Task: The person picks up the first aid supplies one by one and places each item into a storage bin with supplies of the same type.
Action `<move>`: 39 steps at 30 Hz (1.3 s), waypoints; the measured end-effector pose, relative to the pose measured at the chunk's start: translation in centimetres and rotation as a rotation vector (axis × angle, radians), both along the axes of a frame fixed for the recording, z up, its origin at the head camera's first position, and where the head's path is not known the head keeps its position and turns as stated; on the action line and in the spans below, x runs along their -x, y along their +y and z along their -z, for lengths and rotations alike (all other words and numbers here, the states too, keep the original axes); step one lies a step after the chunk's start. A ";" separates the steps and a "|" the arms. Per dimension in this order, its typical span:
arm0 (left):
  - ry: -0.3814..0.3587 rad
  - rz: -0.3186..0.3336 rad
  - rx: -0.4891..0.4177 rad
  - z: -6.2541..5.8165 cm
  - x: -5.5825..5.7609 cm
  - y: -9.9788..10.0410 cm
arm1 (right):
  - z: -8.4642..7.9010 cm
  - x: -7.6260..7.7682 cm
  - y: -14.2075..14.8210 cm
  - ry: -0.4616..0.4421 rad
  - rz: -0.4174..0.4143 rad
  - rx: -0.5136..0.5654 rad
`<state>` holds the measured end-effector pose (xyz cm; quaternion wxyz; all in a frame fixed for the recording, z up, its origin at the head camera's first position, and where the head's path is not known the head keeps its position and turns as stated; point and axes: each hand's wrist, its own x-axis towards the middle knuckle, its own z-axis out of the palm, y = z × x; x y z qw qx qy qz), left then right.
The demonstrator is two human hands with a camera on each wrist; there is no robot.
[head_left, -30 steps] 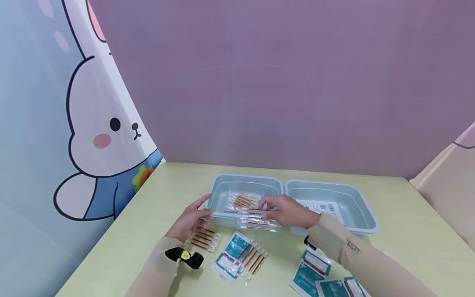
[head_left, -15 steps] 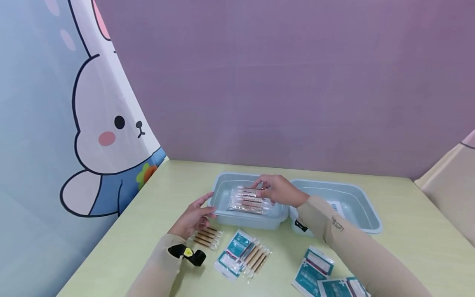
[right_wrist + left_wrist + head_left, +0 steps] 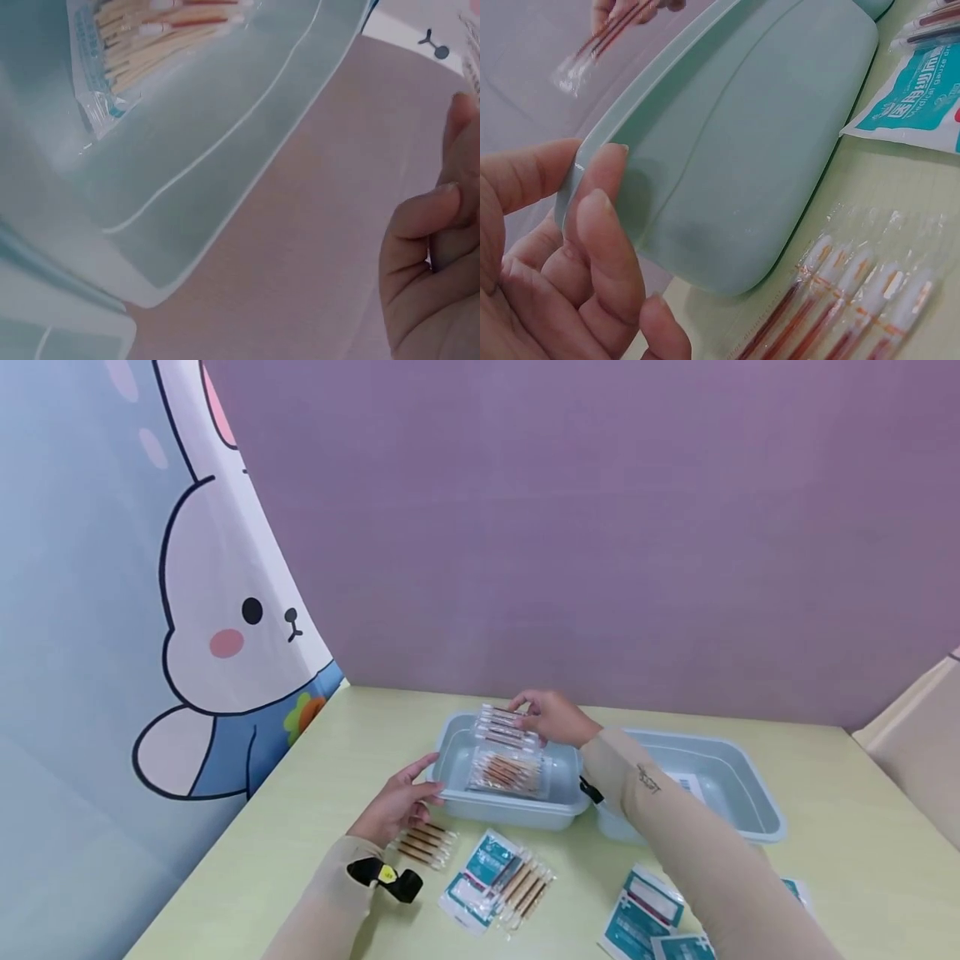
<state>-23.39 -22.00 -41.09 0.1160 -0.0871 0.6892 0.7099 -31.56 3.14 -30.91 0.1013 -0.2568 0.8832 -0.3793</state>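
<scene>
A right hand (image 3: 555,718) pinches a clear swab packet (image 3: 504,728) over the far edge of a pale blue tub (image 3: 510,812), while the left hand (image 3: 393,803) grips the tub's rim at the left end. Bagged swabs (image 3: 507,772) lie inside. A second tub (image 3: 750,802) stands just beside it; nearer, gauze packets (image 3: 489,860) and other swab packets (image 3: 426,845) lie on the pale surface (image 3: 375,710).

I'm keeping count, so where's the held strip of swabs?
In the head view, the strip of swabs is pinched in the right hand at the far rim of the left tub, beyond the swab pack lying inside.
</scene>
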 end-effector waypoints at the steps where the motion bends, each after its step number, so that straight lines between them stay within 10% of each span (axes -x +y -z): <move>1: 0.002 0.001 0.000 0.0 0.0 0.1 | 0.1 0.3 0.0 0.001 0.002 -0.004; 16: 0.023 0.021 -0.010 -0.3 -0.1 0.2 | 1.5 3.1 -1.1 -0.078 0.200 -0.229; 39: 0.023 0.011 0.013 -0.3 -0.4 0.2 | 3.8 3.6 -1.5 -0.214 0.256 -0.292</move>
